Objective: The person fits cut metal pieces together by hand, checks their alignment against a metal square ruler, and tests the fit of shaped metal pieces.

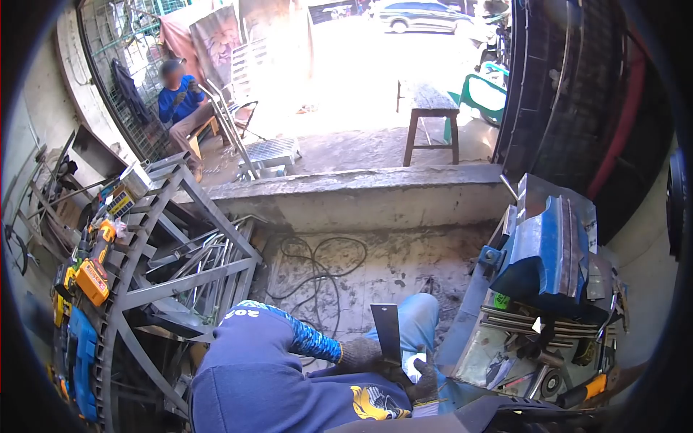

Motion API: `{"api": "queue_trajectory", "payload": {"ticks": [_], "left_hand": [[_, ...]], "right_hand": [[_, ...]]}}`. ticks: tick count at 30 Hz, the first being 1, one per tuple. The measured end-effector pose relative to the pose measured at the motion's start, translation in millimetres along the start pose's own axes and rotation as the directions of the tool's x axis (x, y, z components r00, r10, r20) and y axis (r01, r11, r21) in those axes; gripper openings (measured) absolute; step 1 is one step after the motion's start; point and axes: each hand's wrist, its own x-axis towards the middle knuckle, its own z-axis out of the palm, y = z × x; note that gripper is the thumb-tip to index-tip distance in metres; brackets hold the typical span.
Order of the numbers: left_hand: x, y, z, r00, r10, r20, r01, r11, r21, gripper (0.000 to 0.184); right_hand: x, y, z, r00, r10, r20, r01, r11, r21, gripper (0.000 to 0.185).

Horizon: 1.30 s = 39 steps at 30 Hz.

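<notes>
My left hand, in a dark knit glove below a blue camouflage sleeve, is closed at the edge of a dark flat metal plate. The plate stands upright and has a small hole near its top. Close beside it, my right hand, also gloved, is curled with its thumb against a small bright white piece, whose kind I cannot make out. Both hands are over my lap, by my knee in blue jeans. My fingers are partly hidden by the plate and my shirt.
At right, a workbench carries a blue vise, metal bars and tools. A steel rack at left holds a yellow power tool. A black cable lies on the floor. Beyond a ledge are a bench and a seated person.
</notes>
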Motion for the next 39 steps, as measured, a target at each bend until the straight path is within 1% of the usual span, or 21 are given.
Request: {"api": "queue_trajectory", "payload": {"ticks": [1, 2, 3, 4, 5, 6, 7, 11, 13, 14, 16, 19, 29, 32, 37, 39], "left_hand": [[0, -1, 0, 1.000, 0.002, 0.004, -0.002, 1.000, -0.019, 0.045], [1, 0, 0, 1.000, 0.002, 0.003, -0.002, 1.000, -0.019, 0.045], [1, 0, 0, 0.999, -0.035, 0.023, 0.035, 0.999, 0.000, 0.045], [2, 2, -1, 0.996, -0.073, 0.042, 0.072, 0.997, 0.019, 0.044], [1, 5, -4, 0.996, -0.073, 0.042, 0.072, 0.997, 0.019, 0.044], [1, 11, -11, 0.992, -0.108, 0.065, 0.107, 0.994, 0.007, 0.044], [1, 14, -14, 0.986, -0.141, 0.091, 0.142, 0.990, -0.004, 0.044], [3, 8, -9, 0.990, -0.099, 0.102, 0.099, 0.995, 0.010, 0.044], [6, 7, -11, 0.998, -0.024, 0.057, 0.022, 0.999, 0.042, 0.047], [7, -1, -4, 0.998, -0.012, 0.063, 0.009, 0.999, 0.045, 0.047], [7, -17, 14, 0.987, 0.139, -0.081, -0.132, 0.987, 0.088, 0.051], [4, -19, 18, 0.991, 0.119, -0.056, -0.115, 0.991, 0.069, 0.051], [-7, -5, 13, 0.998, -0.004, 0.067, 0.005, 1.000, -0.019, 0.052], [11, -17, -18, 0.995, -0.003, 0.096, 0.001, 1.000, 0.018, 0.052], [6, -5, -3, 0.985, -0.056, 0.162, 0.064, 0.997, -0.047, 0.053], [9, -16, 11, 0.985, -0.060, 0.163, 0.067, 0.997, -0.042, 0.053]], "right_hand": [[1, 5, -3, 0.984, -0.156, 0.090, 0.178, 0.917, -0.356, 0.062], [0, 8, -9, 0.984, -0.156, 0.091, 0.178, 0.917, -0.356, 0.062], [-4, -9, 6, 0.999, -0.030, 0.029, 0.032, 0.997, -0.072, 0.065], [-7, -18, 14, 0.994, 0.110, 0.007, -0.108, 0.968, 0.225, 0.068], [-6, -15, 11, 0.994, 0.110, 0.007, -0.109, 0.968, 0.224, 0.068], [-5, -10, 4, 0.999, 0.034, 0.022, -0.035, 0.998, 0.053, 0.072], [-4, -4, -2, 0.998, -0.039, 0.048, 0.044, 0.992, -0.118, 0.075], [2, 12, -17, 0.999, -0.041, 0.019, 0.043, 0.994, -0.105, 0.082], [5, 14, -18, 1.000, 0.016, -0.011, -0.016, 1.000, 0.012, 0.077], [6, 14, -18, 0.999, 0.046, -0.016, -0.045, 0.997, 0.070, 0.074], [7, 14, -20, 0.993, 0.115, -0.013, -0.110, 0.976, 0.185, 0.069], [8, 10, -19, 0.975, 0.221, 0.019, -0.214, 0.912, 0.349, 0.062], [-9, -24, 14, 0.987, 0.071, 0.144, -0.125, 0.902, 0.414, 0.053], [-4, -24, 13, 0.984, -0.010, 0.177, -0.078, 0.874, 0.480, 0.052], [-2, -23, 11, 0.981, -0.004, 0.196, -0.112, 0.810, 0.576, 0.051], [-4, -21, 10, 0.981, 0.000, 0.192, -0.117, 0.794, 0.597, 0.051]]}}
